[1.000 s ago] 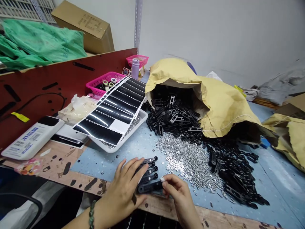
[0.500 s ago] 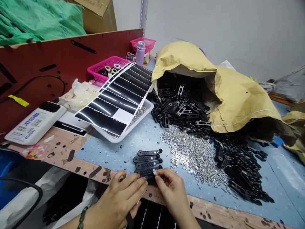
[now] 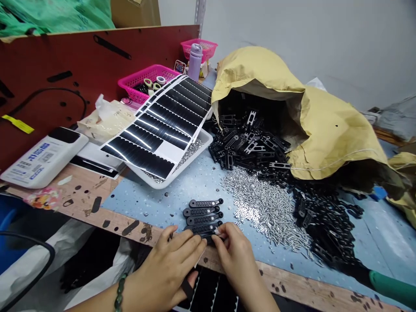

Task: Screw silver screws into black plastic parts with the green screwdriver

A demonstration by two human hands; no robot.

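A row of several black plastic arms (image 3: 202,212), each with a round end and a lattice body, lies on the blue mat near the front edge. My left hand (image 3: 175,264) has its fingers pressed together over the left part of the nearest arm, which they largely hide. A dark strip (image 3: 187,289) shows beside that hand's thumb. At the arm's right end, my right hand (image 3: 235,249) pinches with thumb and forefinger; something whitish shows at the fingertips. Loose silver screws (image 3: 279,216) and nuts (image 3: 238,186) lie to the right of the row.
Black parts (image 3: 250,147) spill from a yellow sack (image 3: 338,130). Black sticker sheets (image 3: 162,125) lie across a white tray (image 3: 162,185). Behind are a pink basket (image 3: 130,89) and a purple bottle (image 3: 195,63). A green, sleeve-like shape (image 3: 393,288) reaches in from the right.
Both hands stay at the nearest black arm, with only slight shifts of the fingers. The view has tilted a little. A green, sleeve-like shape has entered at the lower right.
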